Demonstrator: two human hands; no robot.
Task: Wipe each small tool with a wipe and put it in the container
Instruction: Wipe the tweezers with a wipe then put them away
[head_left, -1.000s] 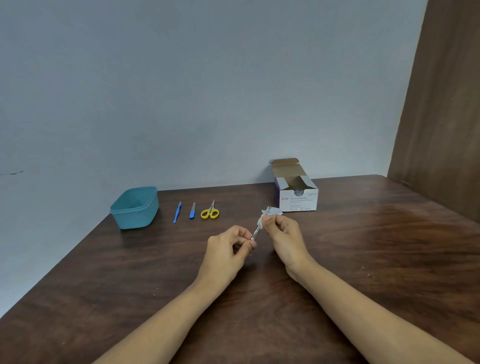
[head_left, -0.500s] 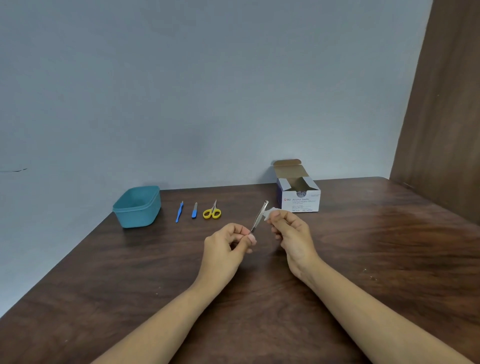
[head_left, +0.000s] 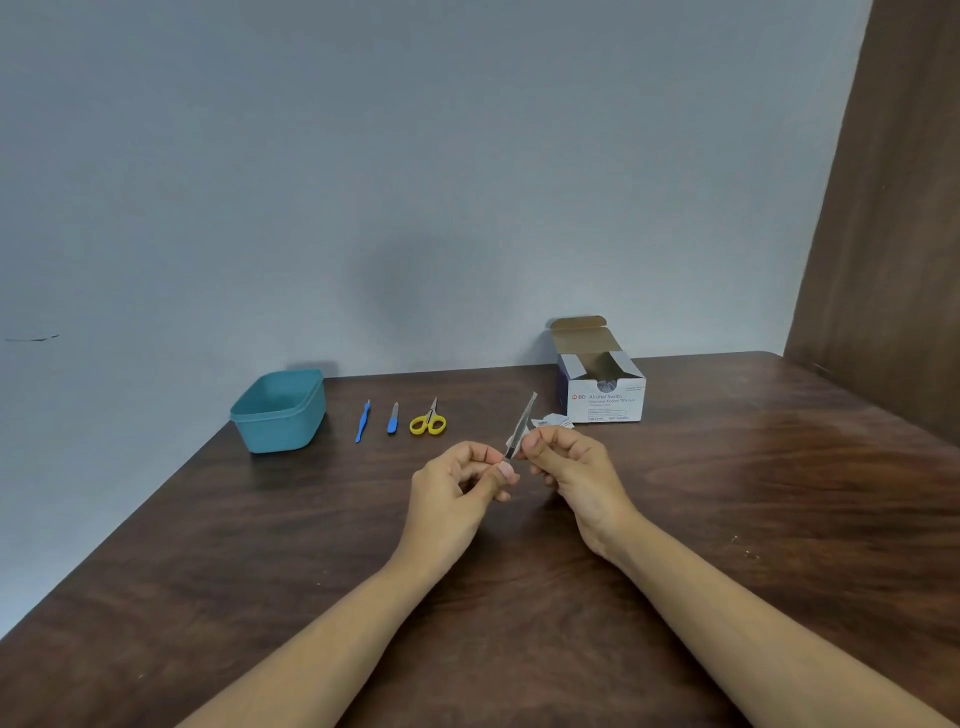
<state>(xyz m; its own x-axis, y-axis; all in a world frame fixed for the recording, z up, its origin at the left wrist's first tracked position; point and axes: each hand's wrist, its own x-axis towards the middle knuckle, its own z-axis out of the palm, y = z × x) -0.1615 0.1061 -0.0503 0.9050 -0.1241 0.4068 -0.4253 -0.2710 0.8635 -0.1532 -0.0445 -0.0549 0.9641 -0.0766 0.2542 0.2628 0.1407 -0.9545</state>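
Observation:
My left hand (head_left: 457, 486) pinches the lower end of a thin metal tool (head_left: 522, 423) that points up and away over the middle of the table. My right hand (head_left: 571, 470) holds a small white wipe (head_left: 519, 439) against the tool's lower shaft, just above my left fingers. A teal container (head_left: 280, 410) stands at the back left. To its right lie a blue-handled pick (head_left: 362, 422), a short blue-handled file (head_left: 393, 418) and small yellow-handled scissors (head_left: 428, 420), side by side.
An open box of alcohol swabs (head_left: 602, 387) stands at the back right by the wall, with a torn wrapper (head_left: 553, 420) in front of it. A brown wooden panel (head_left: 893, 234) rises at the right. The dark wooden table (head_left: 779, 519) ends at its left edge.
My right hand drew the wipe off the tool's tip, baring the shaft, then came back down to the lower shaft near my left fingers. The left hand kept its hold.

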